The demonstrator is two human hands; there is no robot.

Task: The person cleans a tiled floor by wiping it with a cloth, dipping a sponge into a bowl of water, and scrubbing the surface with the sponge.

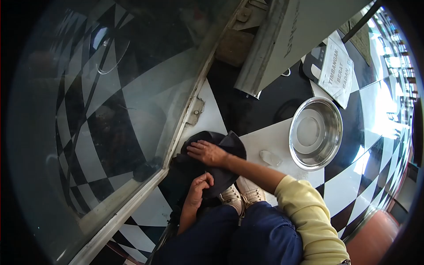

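Observation:
A black, round, hat-like fabric thing (229,145) lies low in front of my shoes (232,196), close to the glass panel's frame; its exact kind is unclear. My right hand (212,154) rests on top of it, fingers stretched out flat. Nearer to me, my left hand (201,187) is closed with its fingers curled at the near left side of the black fabric. Whatever those fingers pinch, if anything, is hidden. To the right on the floor lies a small translucent whitish thing (270,158), apart from both hands.
A shiny steel basin (336,141) sits on the checkered floor at right. Behind it leans a sign (338,70) reading "TIMBANGAN BERAT BADAN". A large glass panel (123,101) fills the left side. A metal-edged board (269,53) juts in above. A reddish rounded object (373,238) stands lower right.

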